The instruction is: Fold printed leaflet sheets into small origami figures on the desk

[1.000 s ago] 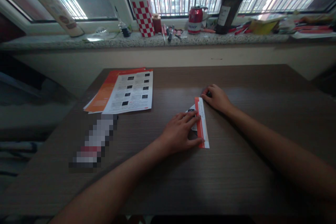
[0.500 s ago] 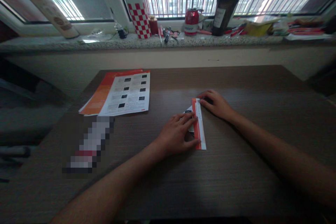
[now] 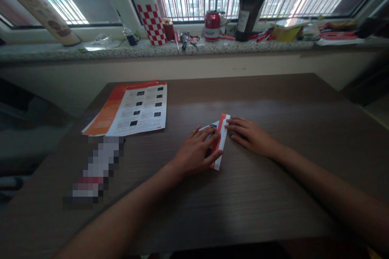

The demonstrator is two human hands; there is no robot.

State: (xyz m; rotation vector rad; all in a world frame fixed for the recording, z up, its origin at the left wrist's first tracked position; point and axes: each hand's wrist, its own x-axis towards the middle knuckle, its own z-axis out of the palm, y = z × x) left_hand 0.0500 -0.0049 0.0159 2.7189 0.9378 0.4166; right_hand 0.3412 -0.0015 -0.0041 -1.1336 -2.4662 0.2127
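A folded orange-and-white leaflet [image 3: 221,139] lies as a narrow strip in the middle of the dark wooden table [image 3: 273,194]. My left hand [image 3: 196,153] lies flat on its left part, fingers stretched out, thumb against the strip's near end. My right hand [image 3: 251,135] rests beside the strip's right edge, fingers extended and touching the fold near its far end. Part of the paper is hidden under my left hand.
A stack of orange and white leaflets [image 3: 130,109] lies at the table's far left. A blurred-out oblong object [image 3: 95,168] sits near it. The window sill holds a checkered cup [image 3: 152,24], a red can [image 3: 212,26], a dark cup [image 3: 247,12] and clutter.
The folded strip has turned, its far end now leaning right. My right hand slid from the far end down along the right edge. The view shifted slightly.
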